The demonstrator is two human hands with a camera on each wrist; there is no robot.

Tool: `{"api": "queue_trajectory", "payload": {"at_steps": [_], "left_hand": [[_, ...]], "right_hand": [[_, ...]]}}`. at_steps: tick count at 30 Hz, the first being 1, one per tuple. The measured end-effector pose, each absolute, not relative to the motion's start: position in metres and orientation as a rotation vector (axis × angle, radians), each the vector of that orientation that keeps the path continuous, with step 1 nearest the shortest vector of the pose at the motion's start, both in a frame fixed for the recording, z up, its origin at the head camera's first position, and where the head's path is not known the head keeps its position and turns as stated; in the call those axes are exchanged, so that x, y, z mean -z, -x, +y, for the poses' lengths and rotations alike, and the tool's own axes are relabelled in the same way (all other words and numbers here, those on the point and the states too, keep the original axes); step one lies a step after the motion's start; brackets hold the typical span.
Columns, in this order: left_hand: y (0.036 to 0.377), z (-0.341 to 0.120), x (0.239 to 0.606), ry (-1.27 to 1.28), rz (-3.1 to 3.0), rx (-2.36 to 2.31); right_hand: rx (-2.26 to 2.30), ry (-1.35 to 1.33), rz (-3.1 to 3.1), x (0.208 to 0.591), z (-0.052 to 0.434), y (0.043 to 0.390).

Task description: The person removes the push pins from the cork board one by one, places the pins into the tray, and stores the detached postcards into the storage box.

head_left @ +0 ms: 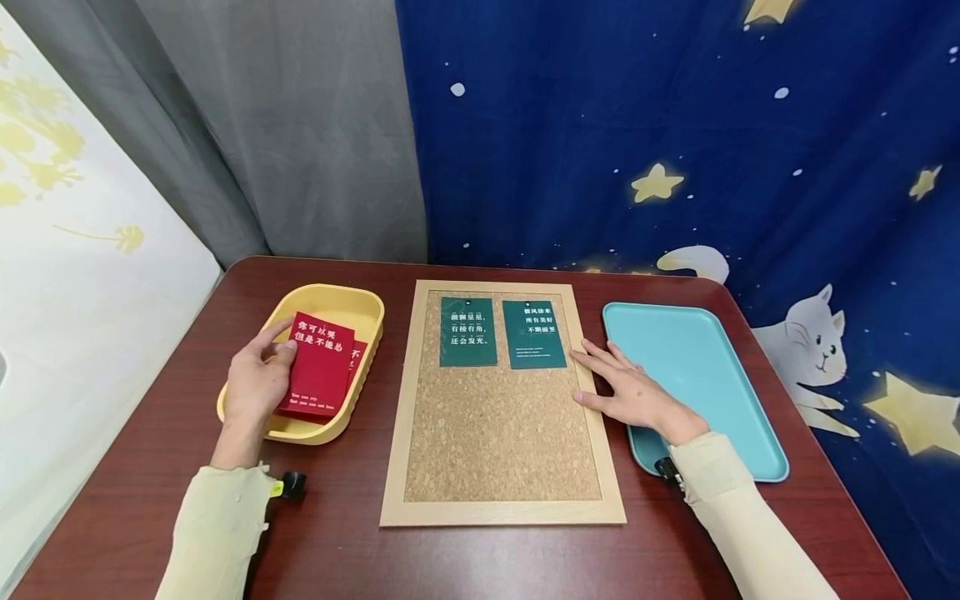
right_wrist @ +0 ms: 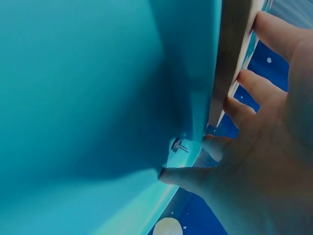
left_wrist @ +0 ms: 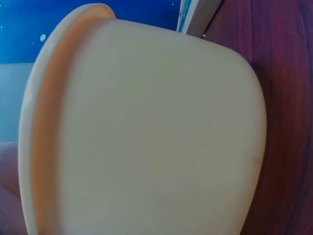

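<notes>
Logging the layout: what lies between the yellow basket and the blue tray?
In the head view, a corkboard bearing two green cards lies there, the right hand at its edge.

Head view bright and fairly even, pale glare on the glossy dark-red wooden desk (head_left: 510, 560); left wrist view dimmer, the yellow plastic basket (left_wrist: 156, 127) soft-focused; right wrist view dim, broad shadow crossing the turquoise plastic tray (right_wrist: 107, 88).

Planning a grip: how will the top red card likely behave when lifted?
Probably light: the top red card looks thin. Likely fairly stiff, since its edges look straight while the left hand pinches one side. It may slide, as it overlaps another red card.
</notes>
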State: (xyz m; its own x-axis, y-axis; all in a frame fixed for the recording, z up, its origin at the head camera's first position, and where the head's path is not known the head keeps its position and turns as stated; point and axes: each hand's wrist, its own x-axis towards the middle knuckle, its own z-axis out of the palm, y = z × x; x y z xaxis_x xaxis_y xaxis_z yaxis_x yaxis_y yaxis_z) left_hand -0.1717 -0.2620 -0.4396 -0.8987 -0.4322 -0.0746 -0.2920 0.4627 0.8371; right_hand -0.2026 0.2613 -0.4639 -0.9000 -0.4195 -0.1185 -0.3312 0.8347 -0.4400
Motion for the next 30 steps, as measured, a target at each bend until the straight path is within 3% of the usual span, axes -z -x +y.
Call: {"api": "queue_trajectory", "payload": {"at_steps": [30], "left_hand": [[0.1718, -0.2602, 0.4423, -0.456, -2.852, 1.033]], "right_hand": [[0.631, 0.572, 2.799, 0.4621, 0.261, 0.2022]]}}
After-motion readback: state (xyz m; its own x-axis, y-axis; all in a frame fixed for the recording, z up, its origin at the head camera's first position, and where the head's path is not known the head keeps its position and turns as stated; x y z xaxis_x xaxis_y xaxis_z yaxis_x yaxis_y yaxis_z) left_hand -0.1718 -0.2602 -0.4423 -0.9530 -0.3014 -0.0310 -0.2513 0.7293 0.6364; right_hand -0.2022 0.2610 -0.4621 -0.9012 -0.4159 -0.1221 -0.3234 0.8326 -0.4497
